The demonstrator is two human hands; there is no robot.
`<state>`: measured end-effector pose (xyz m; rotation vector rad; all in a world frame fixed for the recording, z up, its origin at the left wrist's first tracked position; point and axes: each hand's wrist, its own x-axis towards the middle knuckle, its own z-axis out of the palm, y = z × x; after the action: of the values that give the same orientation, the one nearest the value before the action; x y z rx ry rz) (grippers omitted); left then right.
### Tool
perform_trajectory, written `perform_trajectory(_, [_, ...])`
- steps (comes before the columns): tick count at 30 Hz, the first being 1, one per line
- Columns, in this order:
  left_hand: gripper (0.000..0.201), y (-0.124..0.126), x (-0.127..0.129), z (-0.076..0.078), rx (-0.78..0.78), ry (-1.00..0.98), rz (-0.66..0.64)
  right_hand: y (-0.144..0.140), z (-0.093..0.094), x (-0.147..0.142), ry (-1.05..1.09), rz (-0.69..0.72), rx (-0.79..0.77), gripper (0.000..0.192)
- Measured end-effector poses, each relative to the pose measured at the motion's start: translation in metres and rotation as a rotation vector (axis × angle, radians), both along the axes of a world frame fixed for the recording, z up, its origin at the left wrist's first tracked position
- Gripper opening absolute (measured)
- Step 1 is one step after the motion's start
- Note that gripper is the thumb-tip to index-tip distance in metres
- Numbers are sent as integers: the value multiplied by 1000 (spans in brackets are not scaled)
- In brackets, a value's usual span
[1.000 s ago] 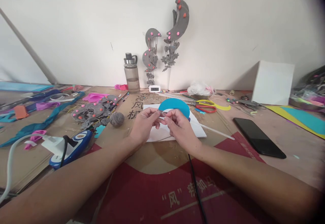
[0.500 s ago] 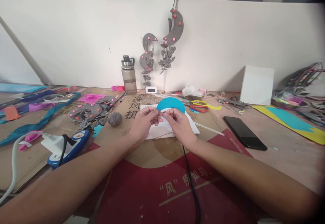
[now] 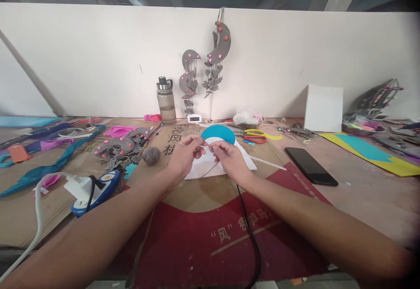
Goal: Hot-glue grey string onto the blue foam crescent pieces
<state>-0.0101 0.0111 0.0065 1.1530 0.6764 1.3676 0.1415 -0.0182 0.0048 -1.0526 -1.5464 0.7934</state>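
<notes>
My left hand [image 3: 186,155] and my right hand [image 3: 231,160] face each other in the middle, thumbs and fingertips pinched close together. A thin grey yarn strand [image 3: 210,171] hangs below the fingertips of my right hand, which pinches it. What my left fingertips hold is too small to make out. Beneath both hands lies white paper [image 3: 197,171], with a blue disc [image 3: 218,134] behind it. A grey yarn ball [image 3: 151,155] sits left of my left hand. Beyond my right hand are scissors [image 3: 254,138] with red and yellow handles, and a clear stick [image 3: 269,163].
A phone [image 3: 310,166] lies at right, near yellow and blue sheets [image 3: 364,153]. At left are a blue power strip [image 3: 110,184] and grey felt pieces [image 3: 121,149]. A bottle [image 3: 166,103] and small clock [image 3: 194,118] stand behind. Moon-shaped hangings [image 3: 219,48] are on the white wall.
The view has shifted slightly. My hands stay together, fingertips a little further apart, and the grey yarn strand below them now curves down toward the paper's front edge.
</notes>
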Motion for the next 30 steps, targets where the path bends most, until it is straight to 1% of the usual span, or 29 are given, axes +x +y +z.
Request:
perform_trajectory(2, [23, 6, -3, -3, -41, -56, 37, 0, 2, 2, 79, 30, -50, 28])
perform_trajectory(5, [25, 16, -8, -11, -118, -139, 115, 2, 2, 7, 281, 62, -170, 30])
perform_trajectory(7, [26, 22, -12, -17, -163, -142, 149, 5, 1, 10, 420, 102, -265, 33])
perform_trajectory(9, [25, 27, -14, -22, -195, -123, 174, 7, -2, 14, 487, 150, -337, 34])
perform_trajectory(12, [22, 32, -16, -26, -233, -98, 187, 8, -4, 18, 496, 191, -379, 32])
perform_trajectory(16, [18, 35, -18, -27, -280, -74, 210, 3, 1, 19, 466, 217, -380, 27])
perform_trajectory(20, [17, 33, -18, -26, -234, -118, 182, 1, 7, 20, 395, 210, -343, 18])
perform_trajectory(22, [18, 30, -17, -24, -207, -142, 159, 3, 8, 25, 303, 158, -336, 13])
perform_trajectory(24, [20, 27, -16, -23, -188, -140, 133, 5, 10, 31, 87, 62, -298, 9])
perform_trajectory(26, [20, 24, -13, -22, -165, -115, 113, 4, 12, 38, -225, -73, -175, 12])
perform_trajectory(28, [20, 22, -11, -21, -133, -86, 117, 1, 14, 41, -555, -217, -34, 21])
perform_trajectory(29, [19, 21, -9, -21, -119, -75, 128, -1, 15, 41, -713, -274, -8, 27])
perform_trajectory(30, [18, 21, -8, -21, -110, -68, 143, -4, 16, 39, -861, -310, -22, 33])
